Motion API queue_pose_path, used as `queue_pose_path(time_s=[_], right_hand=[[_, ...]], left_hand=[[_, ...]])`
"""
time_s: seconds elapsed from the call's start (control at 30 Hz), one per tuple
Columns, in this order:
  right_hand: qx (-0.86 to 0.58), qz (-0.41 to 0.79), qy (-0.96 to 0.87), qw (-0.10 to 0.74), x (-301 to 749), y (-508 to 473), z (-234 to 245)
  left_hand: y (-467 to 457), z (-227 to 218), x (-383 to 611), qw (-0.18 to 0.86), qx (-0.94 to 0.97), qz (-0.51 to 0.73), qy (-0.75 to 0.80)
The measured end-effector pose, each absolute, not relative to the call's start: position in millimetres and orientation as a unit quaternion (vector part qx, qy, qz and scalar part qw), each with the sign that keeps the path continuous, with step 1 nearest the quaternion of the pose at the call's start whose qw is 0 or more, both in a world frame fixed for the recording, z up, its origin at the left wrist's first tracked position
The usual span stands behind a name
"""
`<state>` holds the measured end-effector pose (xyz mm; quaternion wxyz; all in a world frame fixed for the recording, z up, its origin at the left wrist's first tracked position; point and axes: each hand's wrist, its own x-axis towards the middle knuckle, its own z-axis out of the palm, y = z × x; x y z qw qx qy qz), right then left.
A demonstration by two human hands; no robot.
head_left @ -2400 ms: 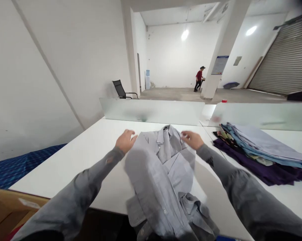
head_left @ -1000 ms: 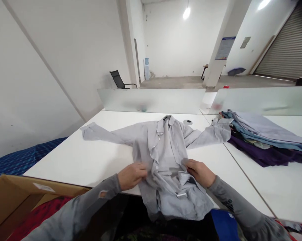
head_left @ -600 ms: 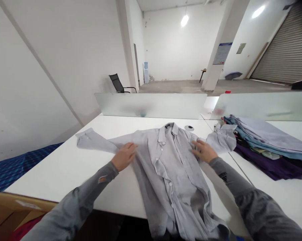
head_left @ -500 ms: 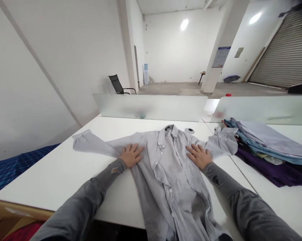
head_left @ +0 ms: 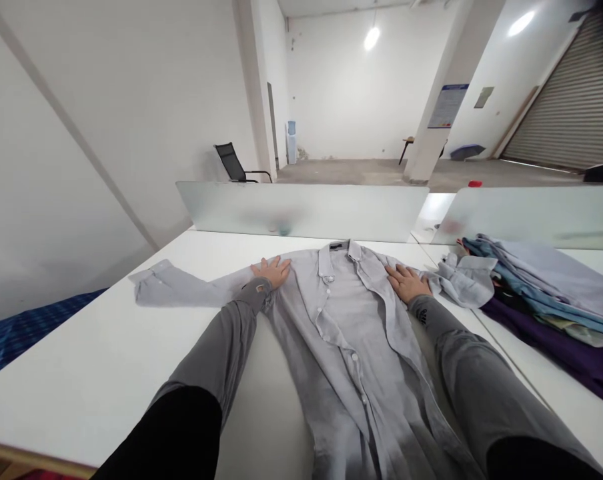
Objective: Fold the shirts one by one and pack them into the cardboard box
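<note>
A light grey button-up shirt (head_left: 301,333) lies front side up on the white table, collar toward the far edge, its front unbuttoned and hanging apart. Its lower end runs out of view at the bottom. My left hand (head_left: 273,271) rests flat near the shoulder on the left, fingers spread. On the opposite shoulder lies my right hand (head_left: 407,283), also flat with fingers apart. The left sleeve stretches out across the table, while the right sleeve is bunched beside the clothes pile.
A stack of folded clothes (head_left: 556,293) sits on the right of the table (head_left: 81,373). Frosted partitions (head_left: 301,210) line the far edge. Blue patterned cloth (head_left: 36,323) is at the left, beyond the table. An office chair (head_left: 231,162) stands behind the partition.
Both hands have slid farther away from me, up toward the shirt's shoulders. The shirt's collar has shifted toward the partition, and the right front panel has folded farther outward.
</note>
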<state>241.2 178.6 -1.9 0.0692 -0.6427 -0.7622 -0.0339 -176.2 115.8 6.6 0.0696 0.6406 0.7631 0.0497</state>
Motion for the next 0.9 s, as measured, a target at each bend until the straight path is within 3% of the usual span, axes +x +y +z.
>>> queue_pose_path(time_s=[0.2, 0.37, 0.57, 0.73, 0.9], right_hand=[[-0.63, -0.046, -0.767, 0.115, 240.9, 175.6, 1.6], [-0.594, -0.141, -0.75, 0.254, 246.8, 167.8, 3.1], [-0.566, -0.19, -0.683, 0.42, 251.5, 134.9, -2.5], [-0.565, -0.15, -0.673, 0.452, 243.7, 81.8, -6.7], [-0.58, -0.074, -0.688, 0.429, 256.7, 49.8, -11.7]], left_hand=[[92.3, 10.3, -180.1, 0.017, 0.652, 0.093, 0.753], [16.7, 16.9, -209.3, -0.065, 0.665, 0.096, 0.738], [-85.5, 20.5, -175.5, -0.189, 0.881, 0.089, 0.424], [-88.2, 20.0, -119.5, -0.257, 0.913, 0.096, 0.301], [-91.2, 27.0, -151.9, -0.258, 0.891, 0.113, 0.357]])
